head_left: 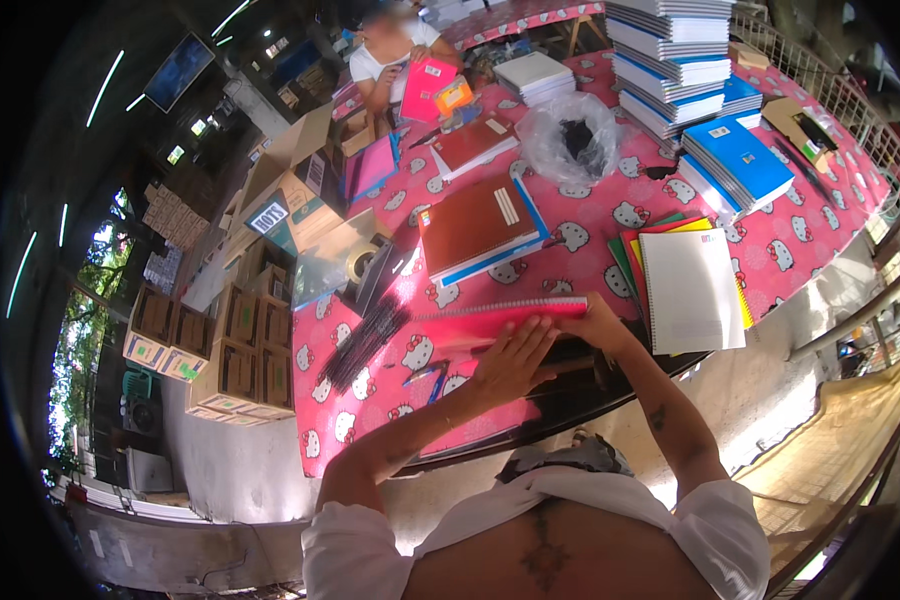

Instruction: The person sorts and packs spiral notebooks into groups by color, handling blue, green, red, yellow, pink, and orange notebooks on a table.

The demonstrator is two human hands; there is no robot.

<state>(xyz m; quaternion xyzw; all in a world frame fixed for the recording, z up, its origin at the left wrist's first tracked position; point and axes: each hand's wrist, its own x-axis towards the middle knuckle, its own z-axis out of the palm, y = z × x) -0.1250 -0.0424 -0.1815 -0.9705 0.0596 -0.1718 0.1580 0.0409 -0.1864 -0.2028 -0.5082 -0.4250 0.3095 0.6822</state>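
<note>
A pink spiral notebook (460, 325) stands tilted on its long edge near the table's front, its wire binding uppermost. My left hand (518, 352) lies flat against the cover with fingers stretched out. At the right end, my right hand (594, 322) grips the notebook, its fingers partly hidden behind it. Beyond it are brown spiral notebooks (475, 228) with a blue one underneath. To the right, a white-covered spiral notebook (692, 290) rests on green, red and yellow ones. A bundle of thin black wire spirals (367, 345) lies left of the pink notebook.
Pens (436, 380) lie near the front edge. Cardboard boxes (315, 190) and a tape roll (361, 263) are on the left. Farther back are a clear plastic bag (570, 140), blue notebooks (738, 160) and a tall notebook stack (665, 75). Across the table, a person (395, 60) holds a pink notebook.
</note>
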